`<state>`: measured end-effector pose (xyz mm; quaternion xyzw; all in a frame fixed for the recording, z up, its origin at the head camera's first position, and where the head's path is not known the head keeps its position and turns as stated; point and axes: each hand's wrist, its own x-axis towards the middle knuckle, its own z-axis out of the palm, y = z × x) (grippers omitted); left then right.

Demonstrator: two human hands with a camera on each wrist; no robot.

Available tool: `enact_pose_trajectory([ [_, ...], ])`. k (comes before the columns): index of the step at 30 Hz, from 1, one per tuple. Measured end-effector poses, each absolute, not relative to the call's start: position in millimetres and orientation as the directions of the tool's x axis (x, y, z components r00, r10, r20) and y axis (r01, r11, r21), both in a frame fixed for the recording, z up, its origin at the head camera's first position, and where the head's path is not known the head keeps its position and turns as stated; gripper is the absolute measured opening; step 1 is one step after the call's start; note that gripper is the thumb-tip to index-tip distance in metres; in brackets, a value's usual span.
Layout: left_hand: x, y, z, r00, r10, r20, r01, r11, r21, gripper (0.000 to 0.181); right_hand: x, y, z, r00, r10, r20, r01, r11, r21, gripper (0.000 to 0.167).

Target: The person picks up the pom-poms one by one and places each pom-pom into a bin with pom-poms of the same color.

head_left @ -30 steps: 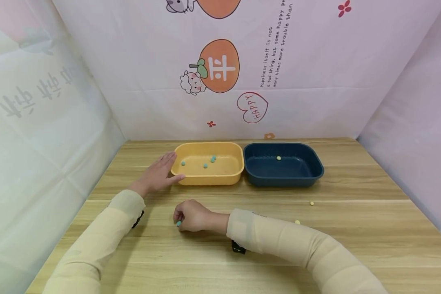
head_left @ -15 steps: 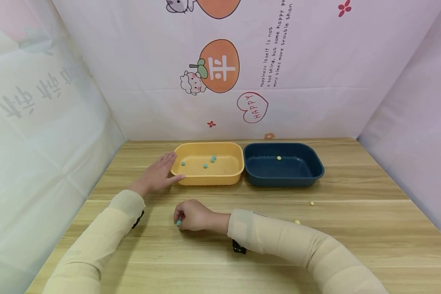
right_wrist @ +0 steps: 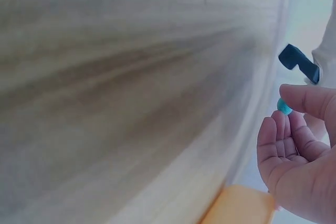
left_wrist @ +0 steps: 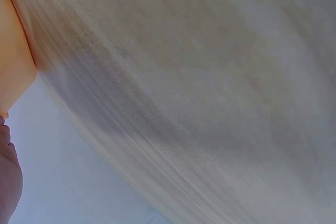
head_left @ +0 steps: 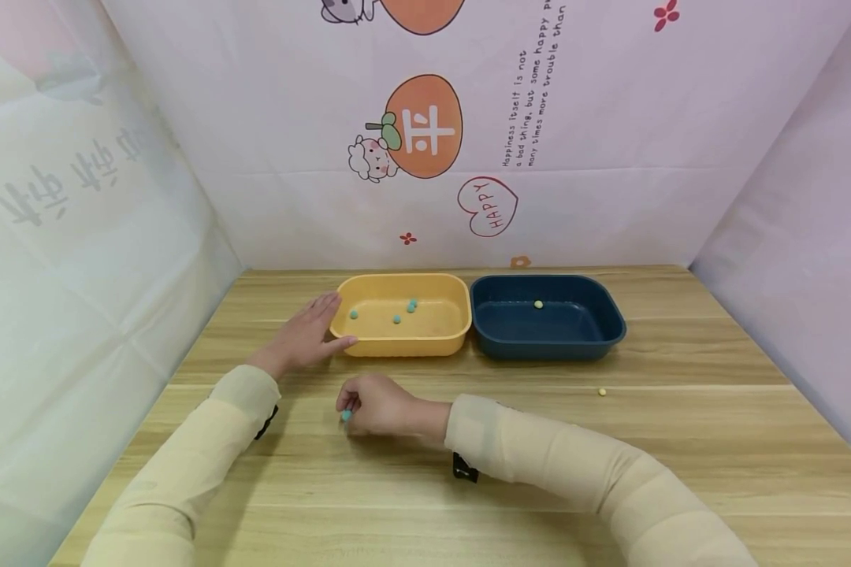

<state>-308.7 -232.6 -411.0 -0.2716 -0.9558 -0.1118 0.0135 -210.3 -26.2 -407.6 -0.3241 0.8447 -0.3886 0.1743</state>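
My right hand [head_left: 379, 405] is over the table in front of the yellow basin, pinching a small turquoise ball [head_left: 346, 416] between thumb and fingertips. In the right wrist view the same turquoise ball [right_wrist: 284, 107] sits between the thumb and a fingertip, the other fingers loosely bent. My left hand [head_left: 298, 335] touches the left end of the yellow basin [head_left: 407, 347], fingers straight and thumb along the front rim. Inside that basin lie several turquoise balls [head_left: 397, 320]. The left wrist view catches only part of the left hand [left_wrist: 9, 182] and the basin's side [left_wrist: 13, 56].
A dark blue basin [head_left: 548, 351] stands right against the yellow one, with one pale yellow ball [head_left: 538, 305] in it. Another small yellow ball [head_left: 602, 392] lies on the wooden table [head_left: 312, 512] in front. Printed cloth [head_left: 596, 118] walls the back and sides.
My right hand has risen slightly away from me with the turquoise ball. A yellow ball beside the right sleeve is now hidden behind it. My left hand stays put.
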Motion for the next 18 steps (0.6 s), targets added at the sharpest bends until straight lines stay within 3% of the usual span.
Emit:
enact_pose_trajectory([
  [11, -307.3, -232.1, -411.7, -0.855, 0.512, 0.09, 0.518, 0.826, 0.223, 0.097, -224.2, -14.6, -384.8, -0.738, -0.671, 0.078, -0.478, 0.437, -0.762, 0.012],
  [18, -307.5, -232.4, -411.9, -0.848, 0.522, 0.093, 0.529, 0.821, 0.214, 0.096, -234.5, -7.6, -371.7, -0.799, -0.596, 0.074, -0.41, 0.451, -0.793, 0.014],
])
